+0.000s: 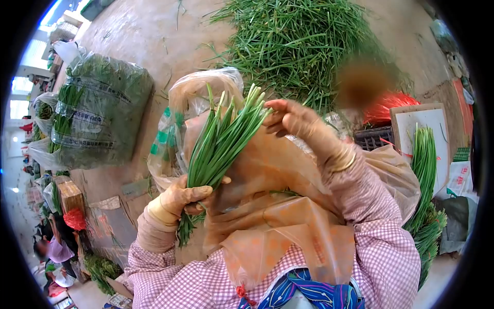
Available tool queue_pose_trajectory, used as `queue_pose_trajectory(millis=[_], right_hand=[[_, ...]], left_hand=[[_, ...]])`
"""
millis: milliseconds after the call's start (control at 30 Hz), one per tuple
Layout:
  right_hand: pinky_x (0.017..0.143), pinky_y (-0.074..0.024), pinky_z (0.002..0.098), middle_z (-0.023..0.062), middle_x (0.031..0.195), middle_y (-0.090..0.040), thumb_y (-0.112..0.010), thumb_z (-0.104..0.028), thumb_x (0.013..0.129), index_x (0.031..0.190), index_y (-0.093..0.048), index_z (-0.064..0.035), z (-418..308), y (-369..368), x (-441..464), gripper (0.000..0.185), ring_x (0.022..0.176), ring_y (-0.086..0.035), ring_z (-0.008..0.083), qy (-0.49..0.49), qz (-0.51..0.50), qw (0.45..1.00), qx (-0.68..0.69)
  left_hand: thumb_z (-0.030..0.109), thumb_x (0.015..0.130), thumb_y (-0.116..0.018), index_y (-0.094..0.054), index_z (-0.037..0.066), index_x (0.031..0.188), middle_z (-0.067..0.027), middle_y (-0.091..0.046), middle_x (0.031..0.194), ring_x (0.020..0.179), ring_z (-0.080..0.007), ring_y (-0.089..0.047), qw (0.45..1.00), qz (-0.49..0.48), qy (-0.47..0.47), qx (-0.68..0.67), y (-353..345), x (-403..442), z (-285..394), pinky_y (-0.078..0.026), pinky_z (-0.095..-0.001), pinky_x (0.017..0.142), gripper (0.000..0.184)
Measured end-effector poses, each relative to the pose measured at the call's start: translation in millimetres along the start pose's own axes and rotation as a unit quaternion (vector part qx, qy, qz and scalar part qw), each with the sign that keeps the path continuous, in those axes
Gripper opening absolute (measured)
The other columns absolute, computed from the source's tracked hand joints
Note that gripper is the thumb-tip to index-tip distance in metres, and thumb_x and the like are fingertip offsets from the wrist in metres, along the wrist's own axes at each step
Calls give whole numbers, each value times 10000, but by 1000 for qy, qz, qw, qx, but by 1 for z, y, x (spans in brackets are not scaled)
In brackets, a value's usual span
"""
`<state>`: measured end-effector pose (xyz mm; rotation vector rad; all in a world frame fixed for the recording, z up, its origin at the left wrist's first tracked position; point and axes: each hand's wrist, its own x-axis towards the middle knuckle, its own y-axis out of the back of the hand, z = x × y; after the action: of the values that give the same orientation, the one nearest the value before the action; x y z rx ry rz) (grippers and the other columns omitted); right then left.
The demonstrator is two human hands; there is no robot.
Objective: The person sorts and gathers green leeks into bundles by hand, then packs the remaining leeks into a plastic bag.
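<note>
My left hand, in a pale glove, is wrapped round the lower part of a bunch of garlic chives. The bunch slants up to the right, its pale stem ends at the top and some leaf tips hanging below the hand. Beside those stem ends is my gloved right hand, its fingers bent and apart with nothing visible in them. Whether a fingertip touches a stem, I cannot tell. Beneath both hands, a brownish plastic apron covers my lap.
A large heap of loose chives lies on the floor ahead. To the left stands a big clear bag packed with greens. On the right are red ties, a white board and long chives. A person is far left.
</note>
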<state>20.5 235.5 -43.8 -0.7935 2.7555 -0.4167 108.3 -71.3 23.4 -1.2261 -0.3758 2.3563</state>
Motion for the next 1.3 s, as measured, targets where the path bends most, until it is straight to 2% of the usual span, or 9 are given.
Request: queue_pose_trajectory(millis=[167,267,500,800,867,1000,1100,1167,1300], right_hand=[[1004,-404,347,74,1294,-504,-629,-420,887,1415,-309,-72,5,-64,-6,708,1222,-467,206,109,-34,957,267],[1037,-388,367,81,1291,-496,-641,-418,880,1395,-330,-69,-5,-71,-12,695,1211,-472,210,102,-59,943,310],[904,-505,419,99,1151,-606,-571,-461,913,1258,-468,-79,-6,-40,-11,526,1048,-609,264,73,94,921,370],[838,-496,420,49,847,-581,-618,-249,896,1099,-551,-52,-9,-14,-20,290,820,-563,226,108,47,897,427],[841,-495,426,51,862,-584,-618,-255,891,1111,-553,-52,-13,-15,-18,306,822,-564,227,116,18,893,434],[878,-491,414,75,908,-606,-589,-231,899,1095,-567,-48,-21,-29,-13,269,878,-586,233,136,-37,880,454],[891,-481,351,102,1035,-632,-546,-239,920,1066,-597,-41,-21,-22,-16,251,960,-591,201,130,100,941,297],[860,-482,331,94,1024,-633,-551,-259,921,1074,-608,-43,-26,-15,-22,271,933,-594,186,167,156,967,115],[808,-468,294,55,963,-637,-551,-367,935,1070,-648,-51,-45,-6,-26,357,906,-577,141,80,174,979,-68]], left_hand=[[224,851,-669,-543,81,1253,8,-552,701,550,-86,-479,955,162,-160,192,-36,29,-13,-425,-236,532,445],[74,791,-618,-444,92,1340,-118,-661,860,654,-246,-660,696,335,-268,576,-59,39,-11,-509,-364,593,576],[105,696,-693,-273,36,1445,-111,-586,875,658,-283,-653,531,351,-214,741,-90,67,-35,-526,-382,528,861],[307,783,-757,-298,4,1436,-156,-535,1312,1135,-219,-553,917,54,-211,333,-76,7,62,-440,-355,969,854],[330,835,-697,-327,25,1432,-142,-520,1325,1179,-237,-511,873,40,-347,339,-55,30,88,-421,-360,986,766],[442,863,-618,-389,37,1404,-172,-515,1306,1113,-208,-541,941,-97,-232,227,-90,84,81,-442,-340,960,714],[469,867,-611,-458,41,1343,-160,-564,1232,1026,-209,-589,854,-98,-466,209,-102,119,48,-491,-319,871,658],[477,851,-634,-555,19,1216,-152,-630,1096,927,-231,-634,979,-136,-152,24,-105,121,51,-528,-330,801,591],[482,833,-653,-637,-17,1031,-160,-676,948,825,-259,-670,997,-71,30,-29,-109,134,58,-564,-366,732,536]])
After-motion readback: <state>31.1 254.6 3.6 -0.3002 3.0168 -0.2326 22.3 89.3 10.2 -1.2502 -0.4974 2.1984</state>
